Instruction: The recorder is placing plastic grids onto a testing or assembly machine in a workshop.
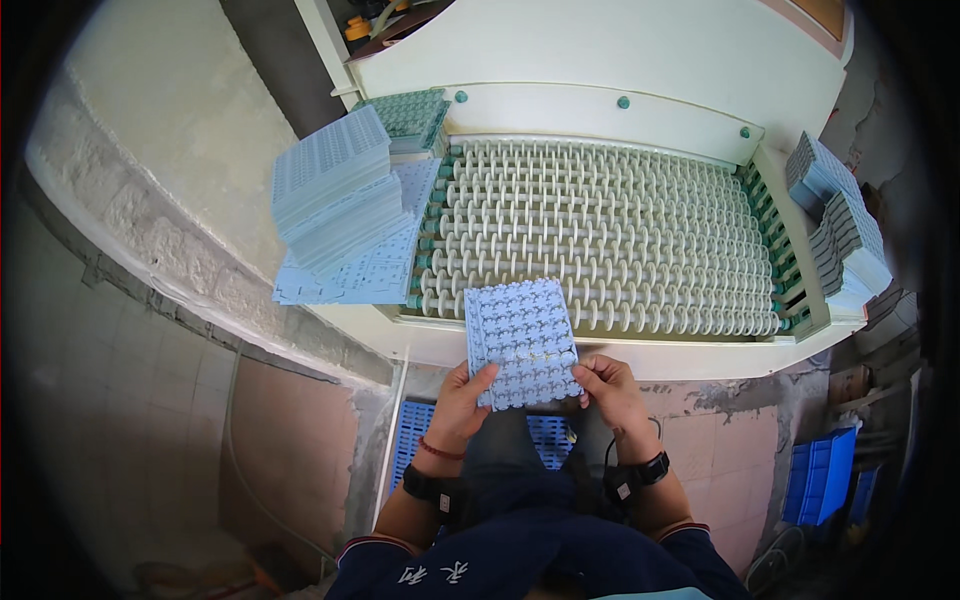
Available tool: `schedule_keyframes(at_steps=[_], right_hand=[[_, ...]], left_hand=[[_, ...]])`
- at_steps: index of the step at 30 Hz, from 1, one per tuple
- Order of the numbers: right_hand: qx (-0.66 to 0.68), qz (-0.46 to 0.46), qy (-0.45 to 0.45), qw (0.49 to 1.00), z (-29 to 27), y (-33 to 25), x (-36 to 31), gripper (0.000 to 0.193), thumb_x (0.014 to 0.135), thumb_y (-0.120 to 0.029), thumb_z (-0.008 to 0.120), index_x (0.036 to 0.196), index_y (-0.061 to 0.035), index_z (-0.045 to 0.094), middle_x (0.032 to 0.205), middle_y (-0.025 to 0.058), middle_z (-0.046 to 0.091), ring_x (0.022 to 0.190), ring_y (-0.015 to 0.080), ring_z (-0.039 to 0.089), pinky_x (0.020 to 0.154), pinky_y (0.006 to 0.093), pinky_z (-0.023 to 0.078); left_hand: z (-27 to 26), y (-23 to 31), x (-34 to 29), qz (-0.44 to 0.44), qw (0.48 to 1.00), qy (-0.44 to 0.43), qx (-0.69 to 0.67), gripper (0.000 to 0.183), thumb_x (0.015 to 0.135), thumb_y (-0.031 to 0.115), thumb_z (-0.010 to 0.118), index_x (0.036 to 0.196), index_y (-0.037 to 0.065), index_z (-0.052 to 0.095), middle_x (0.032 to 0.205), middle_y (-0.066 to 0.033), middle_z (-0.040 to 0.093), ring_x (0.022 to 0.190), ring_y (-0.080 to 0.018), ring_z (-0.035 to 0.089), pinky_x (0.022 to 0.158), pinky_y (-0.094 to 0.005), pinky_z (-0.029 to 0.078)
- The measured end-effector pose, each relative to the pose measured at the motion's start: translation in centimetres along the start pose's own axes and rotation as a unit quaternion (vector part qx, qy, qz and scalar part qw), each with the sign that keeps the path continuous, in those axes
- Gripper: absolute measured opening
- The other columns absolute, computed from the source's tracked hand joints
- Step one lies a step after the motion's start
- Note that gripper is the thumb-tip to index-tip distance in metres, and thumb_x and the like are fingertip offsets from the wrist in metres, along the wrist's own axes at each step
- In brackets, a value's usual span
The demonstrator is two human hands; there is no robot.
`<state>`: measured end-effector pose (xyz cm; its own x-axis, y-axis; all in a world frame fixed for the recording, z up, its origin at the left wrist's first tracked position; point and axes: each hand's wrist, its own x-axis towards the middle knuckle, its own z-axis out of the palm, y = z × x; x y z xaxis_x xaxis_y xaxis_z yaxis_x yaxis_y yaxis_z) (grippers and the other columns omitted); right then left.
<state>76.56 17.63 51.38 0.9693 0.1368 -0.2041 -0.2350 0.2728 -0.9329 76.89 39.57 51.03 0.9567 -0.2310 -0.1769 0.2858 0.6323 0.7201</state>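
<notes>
I hold a pale blue panel point(522, 340) of small patterned pieces in both hands, just in front of a cream machine. My left hand point(462, 402) grips its lower left corner with the thumb on top. At the lower right edge my right hand point(608, 390) pinches the panel. The panel's far edge overlaps the near rollers of the machine's conveyor bed point(610, 230), a field of cream rods with discs. Both wrists wear black bands.
A tall stack of similar blue panels point(340, 195) lies on the machine's left ledge, and more stacks point(840, 225) sit on the right ledge. A blue slatted crate point(545, 435) is under my hands. Another blue crate point(820, 475) stands at the right on the tiled floor.
</notes>
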Motion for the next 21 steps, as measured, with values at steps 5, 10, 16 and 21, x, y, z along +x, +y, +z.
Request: schedule_keyframes(at_steps=[5, 10, 16, 21], right_hand=[[0.038, 0.008, 0.024, 0.999, -0.2, 0.1, 0.1, 0.014, 0.083, -0.015, 0.059, 0.080, -0.0009, 0.058, 0.065, 0.0014, 0.056, 0.048, 0.0054, 0.048, 0.043, 0.0178, 0.040], [0.020, 0.021, 0.022, 0.999, 0.3, -0.2, 0.3, 0.014, 0.083, -0.015, 0.059, 0.082, -0.0008, 0.059, 0.067, 0.0014, 0.057, 0.051, 0.0052, 0.049, 0.043, 0.0179, 0.041], [-0.078, 0.005, 0.028, 0.997, 0.6, 0.0, 0.7, 0.011, 0.081, -0.013, 0.061, 0.082, -0.0018, 0.060, 0.070, -0.0005, 0.058, 0.058, 0.0041, 0.051, 0.046, 0.0172, 0.042], [-0.057, -0.016, 0.037, 0.998, 0.4, 1.0, 0.4, 0.012, 0.080, -0.012, 0.063, 0.085, -0.0013, 0.061, 0.072, -0.0009, 0.059, 0.061, 0.0033, 0.051, 0.050, 0.0175, 0.042]], left_hand=[[0.4, 0.8, 0.3, -0.039, 0.988, 0.016, -0.148, 0.035, 0.092, 0.019, 0.038, 0.117, -0.005, 0.044, 0.112, -0.0159, 0.054, 0.094, -0.0270, 0.058, 0.079, -0.0388, 0.049], [-0.4, 0.5, 0.2, -0.034, 0.992, -0.016, -0.122, 0.035, 0.092, 0.018, 0.039, 0.116, -0.005, 0.045, 0.111, -0.0162, 0.054, 0.095, -0.0267, 0.058, 0.079, -0.0389, 0.049], [0.0, 0.7, 0.0, -0.008, 0.997, 0.036, -0.073, 0.023, 0.087, 0.009, 0.048, 0.104, -0.005, 0.055, 0.100, -0.0136, 0.060, 0.090, -0.0224, 0.060, 0.076, -0.0344, 0.051], [0.2, 0.9, -0.2, -0.001, 0.998, 0.067, -0.010, 0.021, 0.086, 0.009, 0.051, 0.100, -0.005, 0.058, 0.095, -0.0122, 0.062, 0.085, -0.0204, 0.061, 0.073, -0.0323, 0.051]])
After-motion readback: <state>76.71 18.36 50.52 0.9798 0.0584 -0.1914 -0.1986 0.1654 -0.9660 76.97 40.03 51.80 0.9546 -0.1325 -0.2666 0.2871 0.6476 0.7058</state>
